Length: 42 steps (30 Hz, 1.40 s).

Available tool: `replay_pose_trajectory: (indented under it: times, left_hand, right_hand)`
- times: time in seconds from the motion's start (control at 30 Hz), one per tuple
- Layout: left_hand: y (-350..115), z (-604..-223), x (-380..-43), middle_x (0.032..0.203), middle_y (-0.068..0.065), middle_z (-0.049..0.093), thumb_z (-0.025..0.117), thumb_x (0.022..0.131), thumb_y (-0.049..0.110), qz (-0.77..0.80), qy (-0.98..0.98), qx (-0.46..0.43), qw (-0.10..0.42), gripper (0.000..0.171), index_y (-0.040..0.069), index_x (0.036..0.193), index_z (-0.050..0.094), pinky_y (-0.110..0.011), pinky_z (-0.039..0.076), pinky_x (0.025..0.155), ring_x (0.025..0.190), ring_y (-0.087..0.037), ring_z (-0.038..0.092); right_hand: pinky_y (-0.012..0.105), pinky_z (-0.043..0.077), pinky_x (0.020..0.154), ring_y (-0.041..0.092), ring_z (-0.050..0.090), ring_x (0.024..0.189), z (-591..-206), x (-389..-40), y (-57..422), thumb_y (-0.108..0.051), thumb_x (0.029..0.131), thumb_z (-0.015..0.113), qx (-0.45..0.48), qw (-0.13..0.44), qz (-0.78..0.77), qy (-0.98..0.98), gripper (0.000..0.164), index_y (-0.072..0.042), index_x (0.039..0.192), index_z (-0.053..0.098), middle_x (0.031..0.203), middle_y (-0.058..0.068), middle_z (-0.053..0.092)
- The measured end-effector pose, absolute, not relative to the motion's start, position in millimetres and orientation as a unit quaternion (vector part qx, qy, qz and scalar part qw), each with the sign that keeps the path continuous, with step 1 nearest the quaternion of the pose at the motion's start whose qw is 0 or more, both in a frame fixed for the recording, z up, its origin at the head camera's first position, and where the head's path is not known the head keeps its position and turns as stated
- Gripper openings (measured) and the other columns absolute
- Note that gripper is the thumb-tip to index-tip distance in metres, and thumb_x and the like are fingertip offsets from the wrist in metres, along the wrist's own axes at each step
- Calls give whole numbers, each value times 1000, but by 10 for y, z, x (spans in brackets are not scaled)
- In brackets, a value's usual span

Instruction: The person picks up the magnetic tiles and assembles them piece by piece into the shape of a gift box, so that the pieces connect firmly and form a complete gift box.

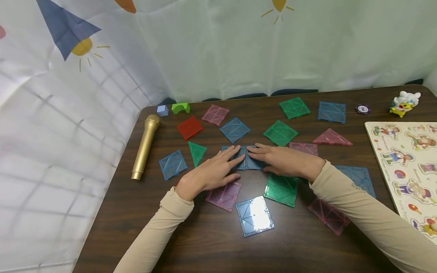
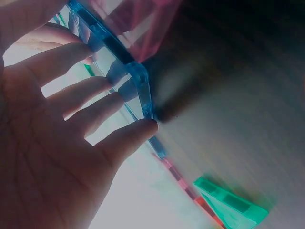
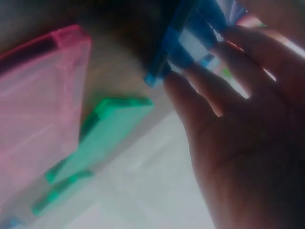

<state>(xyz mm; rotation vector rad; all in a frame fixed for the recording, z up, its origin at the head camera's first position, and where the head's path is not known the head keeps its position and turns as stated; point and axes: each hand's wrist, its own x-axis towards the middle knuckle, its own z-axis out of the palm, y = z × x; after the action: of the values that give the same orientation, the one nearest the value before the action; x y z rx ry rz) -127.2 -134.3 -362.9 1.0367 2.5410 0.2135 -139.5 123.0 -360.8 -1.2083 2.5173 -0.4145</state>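
Observation:
Two blue see-through square tiles, a left one [image 1: 241,165] and a right one [image 1: 254,164], lie edge to edge at mid-table. My left hand [image 1: 216,171] rests its outstretched fingers on the left tile, its thumb reaching along the near side. From the other side my right hand [image 1: 285,161] lays its straight fingers over the right tile, hiding much of it. Both wrist views show spread fingertips against a blue tile edge [image 2: 139,78]. Around the hands are a purple tile [image 1: 225,196], a green tile [image 1: 281,189] and a green triangle [image 1: 197,152].
Several more tiles are scattered about, including a red one [image 1: 189,127] and a shiny blue one [image 1: 254,216] nearer me. A gold microphone [image 1: 145,148] lies left. At right are a picture board [image 1: 385,182], a poker chip [image 1: 362,109] and a small figurine [image 1: 404,103]. Curtains border the table.

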Motion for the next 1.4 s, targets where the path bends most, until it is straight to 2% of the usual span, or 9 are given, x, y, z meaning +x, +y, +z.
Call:
replay_pose_trajectory:
  times: [0.1,0.23,0.4,0.57,0.67,0.93,1.2,1.4]
  left_hand:
    - [-1337,-3637,-1274,174,-15,13,58,109,37,73,907,366,193,68,9,164,31,-55,19,125,161,-32,12]
    - [-1371,-3641,-1248,174,-15,15,58,107,46,75,909,363,191,75,8,165,30,-51,16,127,160,-30,14]
    - [-1493,-3579,-1137,173,-15,19,71,95,57,106,900,371,201,92,8,164,34,-51,19,126,159,-33,18]
    - [-1642,-3496,-1023,174,-14,16,93,77,48,128,888,384,218,112,7,163,35,-54,22,125,160,-35,14]
    - [-1677,-3489,-1010,174,-16,15,98,70,40,120,885,394,216,117,5,163,35,-53,20,126,160,-35,13]
    - [-1638,-3552,-1128,174,-13,16,95,73,47,116,884,396,218,116,8,163,35,-57,29,122,156,-43,20]
    - [-1573,-3625,-1235,174,-16,15,89,78,52,123,878,420,193,115,6,165,30,-53,30,123,159,-34,19]
    - [-1531,-3672,-1249,173,-18,15,89,78,52,132,875,429,181,115,5,164,29,-51,29,123,160,-32,16]
  right_hand:
    - [59,44,110,46,34,150,-3623,-1396,1241,-3,98,72,-424,158,-153,878,65,5,155,44,160,24,43]
    - [60,43,111,47,34,150,-3644,-1400,1248,-4,99,71,-428,156,-161,876,64,5,156,43,160,25,42]
    - [60,42,111,48,34,150,-3645,-1402,1261,-4,99,71,-432,153,-168,873,63,6,155,44,161,25,41]
    - [60,43,111,48,34,149,-3642,-1409,1263,-3,98,72,-440,147,-170,869,63,7,154,45,160,26,40]
    - [60,43,111,48,34,149,-3641,-1412,1270,-3,98,72,-439,148,-171,870,63,7,154,45,160,26,41]
    - [62,42,111,49,35,149,-3655,-1406,1281,-3,99,70,-439,149,-177,868,62,7,154,44,159,27,42]
    - [62,40,112,48,34,149,-3642,-1391,1293,-8,103,66,-435,151,-188,868,59,5,156,43,160,26,42]
    - [64,37,114,48,33,150,-3658,-1384,1318,-11,106,62,-437,149,-202,864,56,4,156,43,162,25,39]
